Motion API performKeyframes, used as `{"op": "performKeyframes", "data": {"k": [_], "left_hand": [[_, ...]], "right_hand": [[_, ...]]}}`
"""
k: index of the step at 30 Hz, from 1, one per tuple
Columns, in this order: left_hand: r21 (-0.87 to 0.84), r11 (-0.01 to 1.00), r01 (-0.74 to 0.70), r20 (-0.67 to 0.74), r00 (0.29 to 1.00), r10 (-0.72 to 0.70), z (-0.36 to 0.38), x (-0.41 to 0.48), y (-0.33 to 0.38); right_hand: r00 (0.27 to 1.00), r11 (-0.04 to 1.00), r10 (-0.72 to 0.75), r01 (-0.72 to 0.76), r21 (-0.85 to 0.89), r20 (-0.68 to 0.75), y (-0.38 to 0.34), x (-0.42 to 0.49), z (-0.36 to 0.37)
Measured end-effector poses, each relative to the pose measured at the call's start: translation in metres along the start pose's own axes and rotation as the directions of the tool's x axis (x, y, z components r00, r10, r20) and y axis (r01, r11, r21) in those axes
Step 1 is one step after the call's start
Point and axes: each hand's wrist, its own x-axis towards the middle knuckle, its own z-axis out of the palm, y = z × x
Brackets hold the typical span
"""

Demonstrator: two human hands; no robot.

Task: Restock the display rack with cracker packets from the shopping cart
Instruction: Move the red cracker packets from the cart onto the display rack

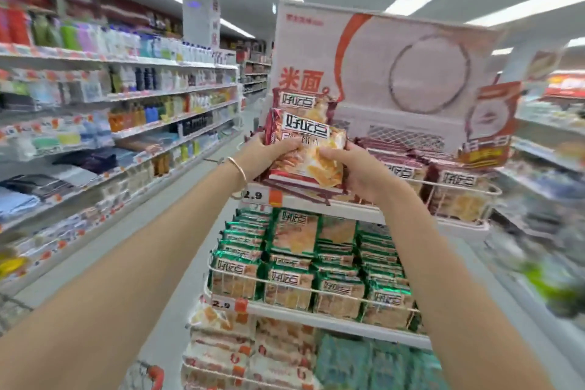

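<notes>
**A:** Hands?

**B:** Both up at the display rack (354,212), arms out. Left hand (256,155) grips the left edge of a small stack of red cracker packets (307,149), thumb on the front and fingers curled behind. Right hand (357,174) grips the right edge the same way. Bangle (239,169) on the left wrist.

**A:** Where's the stack, exactly?

**B:** Over the front left corner of the rack's top tier, front packet tilted toward the camera. Can't tell if the lowest one touches the tier.

**A:** What's in the top tier?

**B:** More red packets (399,168), lying flat behind the white wire rail, from the middle to the right corner. Header card (395,66) stands along the tier's back edge.

**A:** Lower down?

**B:** Green packets (338,294) fill the middle tier, upright in rows against the front rail. Price tag (253,195) reading 2.9 sits on the top tier's front edge, left end. The bottom tier holds pale packets, too blurred to read.

**A:** Cart?

**B:** Only a wire corner with a red piece, probably the shopping cart (152,372), at the bottom edge of the view. Aisle shelves (126,89) of bottles run along the left.
</notes>
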Motion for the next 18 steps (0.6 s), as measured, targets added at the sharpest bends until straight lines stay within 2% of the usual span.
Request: {"op": "performKeyframes", "data": {"k": [7,12,15,18], "left_hand": [[0.143,0.968,-0.207,-0.017,0.977,0.212,0.094,0.088,0.080],[0.293,0.930,-0.224,0.082,0.975,0.208,0.125,0.156,0.113],[0.318,0.913,-0.258,0.117,0.966,0.232,0.129,0.192,0.117],[0.443,0.872,-0.210,0.111,0.978,0.179,0.129,0.224,0.119]], "right_hand": [[0.972,0.977,-0.192,0.203,0.070,-0.134,-0.030,0.022,-0.133],[0.944,0.961,-0.273,0.277,-0.001,-0.187,-0.031,0.066,-0.206],[0.946,0.965,-0.261,0.249,-0.082,-0.195,-0.026,0.099,-0.226],[0.935,0.962,-0.248,0.206,-0.178,-0.256,-0.020,0.136,-0.226]]}}
